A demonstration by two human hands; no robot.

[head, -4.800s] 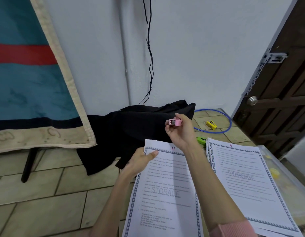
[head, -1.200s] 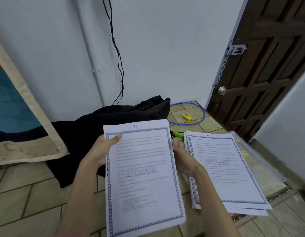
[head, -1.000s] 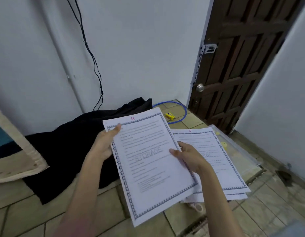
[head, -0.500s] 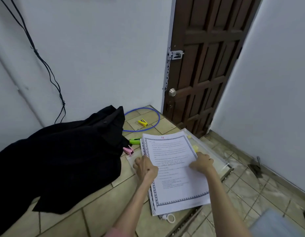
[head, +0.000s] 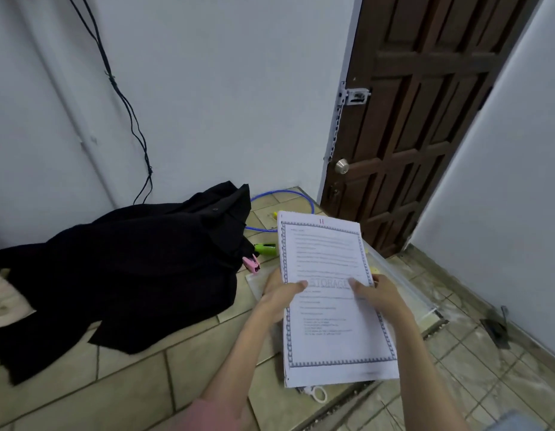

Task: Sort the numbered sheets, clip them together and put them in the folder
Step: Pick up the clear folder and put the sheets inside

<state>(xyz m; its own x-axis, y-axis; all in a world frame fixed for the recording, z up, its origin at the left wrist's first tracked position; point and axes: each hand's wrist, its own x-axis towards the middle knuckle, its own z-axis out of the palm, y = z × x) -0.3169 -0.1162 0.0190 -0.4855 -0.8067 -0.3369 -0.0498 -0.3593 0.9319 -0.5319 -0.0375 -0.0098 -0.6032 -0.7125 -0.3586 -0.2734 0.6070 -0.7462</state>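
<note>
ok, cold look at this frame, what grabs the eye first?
The white stack of printed sheets with a blue patterned border, held at both side edges by the left hand and right hand, fills the centre. To its left a crumpled black garment sprawls over the tiled floor, a small pink clip at its edge. A dark brown panelled wooden door stands upper right.

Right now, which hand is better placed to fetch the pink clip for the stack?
Probably the left hand: the pink clip lies on the floor just beyond it, left of the stack. The right hand would have to cross over.
</note>
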